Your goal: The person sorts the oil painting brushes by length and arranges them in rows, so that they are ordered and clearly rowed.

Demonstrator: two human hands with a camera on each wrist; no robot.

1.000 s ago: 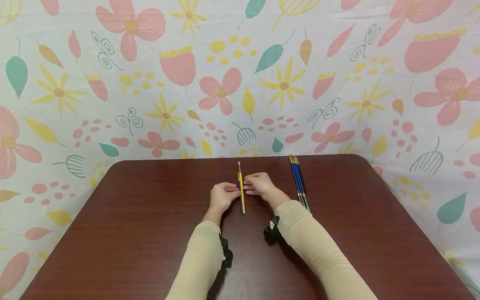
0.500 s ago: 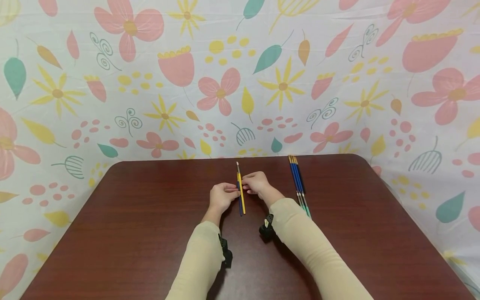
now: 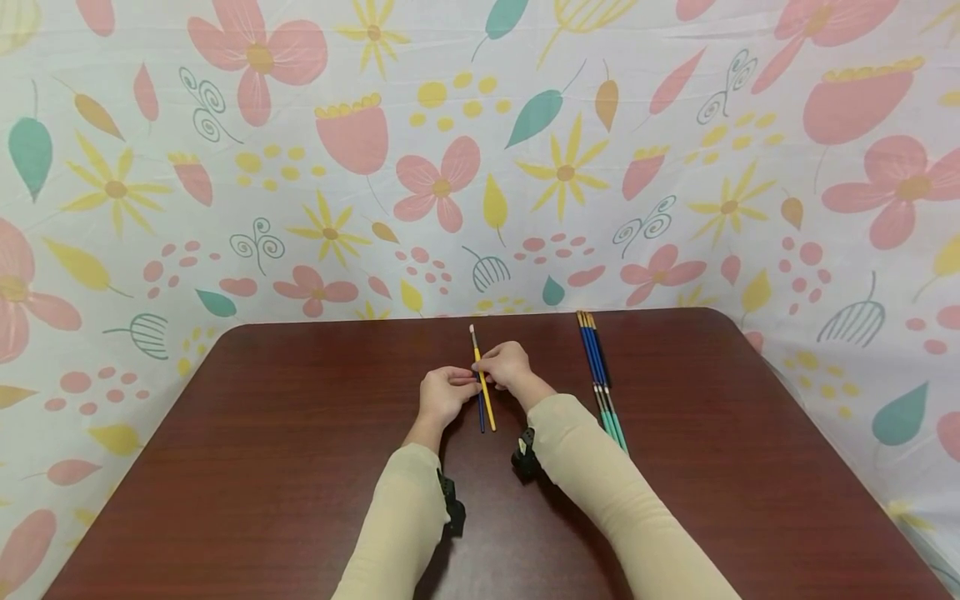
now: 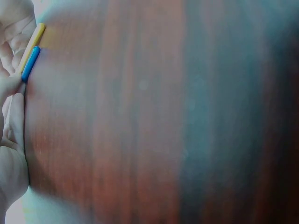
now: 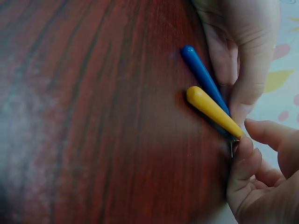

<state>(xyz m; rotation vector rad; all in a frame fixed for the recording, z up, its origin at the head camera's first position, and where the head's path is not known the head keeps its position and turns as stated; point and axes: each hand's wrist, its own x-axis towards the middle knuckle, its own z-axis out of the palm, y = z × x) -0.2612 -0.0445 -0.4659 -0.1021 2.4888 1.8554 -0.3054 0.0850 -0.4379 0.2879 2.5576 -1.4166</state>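
Observation:
My left hand (image 3: 442, 393) pinches a blue-handled paintbrush (image 5: 201, 67) low over the table, in the middle of the far half. Just to its right, my right hand (image 3: 506, 365) pinches a yellow-handled paintbrush (image 3: 489, 407) between thumb and fingers. The yellow brush points its pale bristles toward the wall and slants across the blue one. In the right wrist view both rounded handle ends stick out side by side, the yellow handle (image 5: 212, 109) nearer my right fingers. Fingers hide the upper part of the blue brush. At the left wrist view's edge both handle ends show small.
Several more paintbrushes with blue handles (image 3: 594, 350) and green handles (image 3: 613, 425) lie lined up to the right, partly behind my right sleeve (image 3: 600, 475). The dark brown table (image 3: 262, 467) ends against a flower-print cloth (image 3: 600, 83).
My right hand has moved left and taken hold of the yellow brush. That brush has turned, its bristle tip shifting left and its handle end right. My left hand stays put.

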